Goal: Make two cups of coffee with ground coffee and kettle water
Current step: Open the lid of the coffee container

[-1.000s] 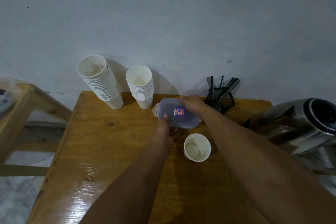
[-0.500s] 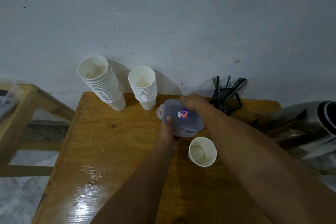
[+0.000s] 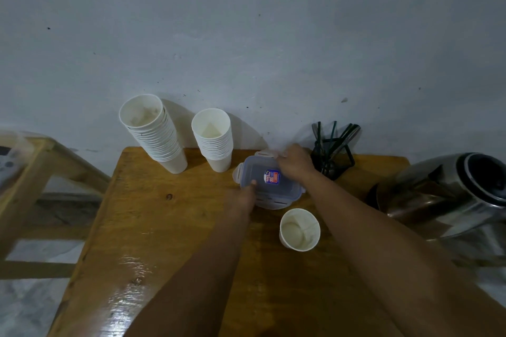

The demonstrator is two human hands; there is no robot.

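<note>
Gripping the lidded box (image 3: 269,180) on the surface (image 3: 153,216), left hand (image 3: 242,197) pinches its near edge, right hand (image 3: 295,163) curls over the far side (cup (image 3: 299,229) nearby).

White is seen on the paper cups (image 3: 299,229), honey-brown wood grain on the table (image 3: 153,227), and a red-and-blue label on the translucent blue-grey box (image 3: 267,180) at twelve o'clock from the single cup.
</note>
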